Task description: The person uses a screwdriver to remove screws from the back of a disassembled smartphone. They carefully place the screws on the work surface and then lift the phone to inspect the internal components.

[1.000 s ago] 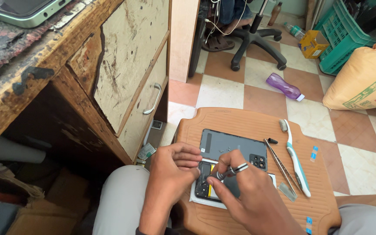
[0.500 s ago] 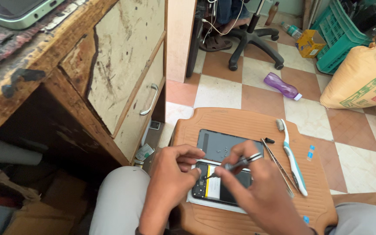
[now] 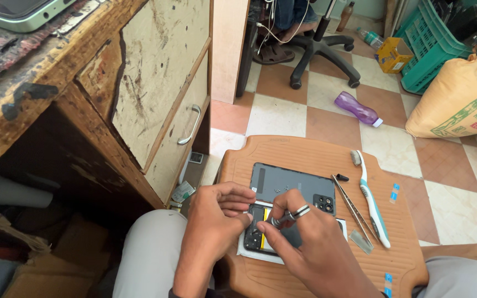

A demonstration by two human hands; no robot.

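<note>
Opened phone (image 3: 260, 234): flat on a white sheet (image 3: 244, 255) on the brown tabletop (image 3: 305, 152), directly beneath both grips, long axis across the lap, left to right. Detached grey back cover (image 3: 282, 185): just beyond the grips, parallel to the phone. Left hand (image 3: 216, 221): fingers curled, pressing the phone's left end. Right hand (image 3: 305, 243): closed on a slim metal tool (image 3: 289, 216), tip down on the phone's middle; nearer to the work point. Right of the grips: toothbrush (image 3: 372, 201), tweezers (image 3: 353, 208). Containers: green crate (image 3: 423, 52) on the floor, well apart, contents unclear.
</note>
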